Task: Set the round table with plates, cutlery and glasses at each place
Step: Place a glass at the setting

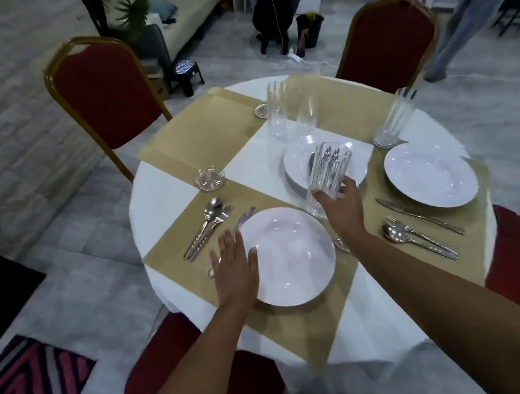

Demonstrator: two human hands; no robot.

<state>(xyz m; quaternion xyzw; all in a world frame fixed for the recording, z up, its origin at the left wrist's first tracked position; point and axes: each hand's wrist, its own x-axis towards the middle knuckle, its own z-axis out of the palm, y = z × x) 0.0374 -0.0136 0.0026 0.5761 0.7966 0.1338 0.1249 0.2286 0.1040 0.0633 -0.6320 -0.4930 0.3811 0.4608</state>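
A white plate point(290, 254) lies on the near tan placemat point(179, 237). My left hand point(233, 263) rests flat and open at its left rim. A cut-glass tumbler point(329, 170) is gripped at its base by my right hand point(341, 204), above the plate's far right edge. A spoon and forks point(207, 228) lie left of the plate, and a knife point(245, 217) peeks out at its far left rim. On the right place sit another plate point(431, 174), a knife point(421, 215), a spoon and fork point(417, 238) and a tumbler point(393, 121).
A stack of white plates point(297, 164) and two tall glasses point(288, 113) stand mid-table. Glass coasters point(212, 179) point(261, 110) lie on the left and far mats. Red chairs point(103, 94) point(390, 42) ring the round white table point(162, 194). People stand beyond.
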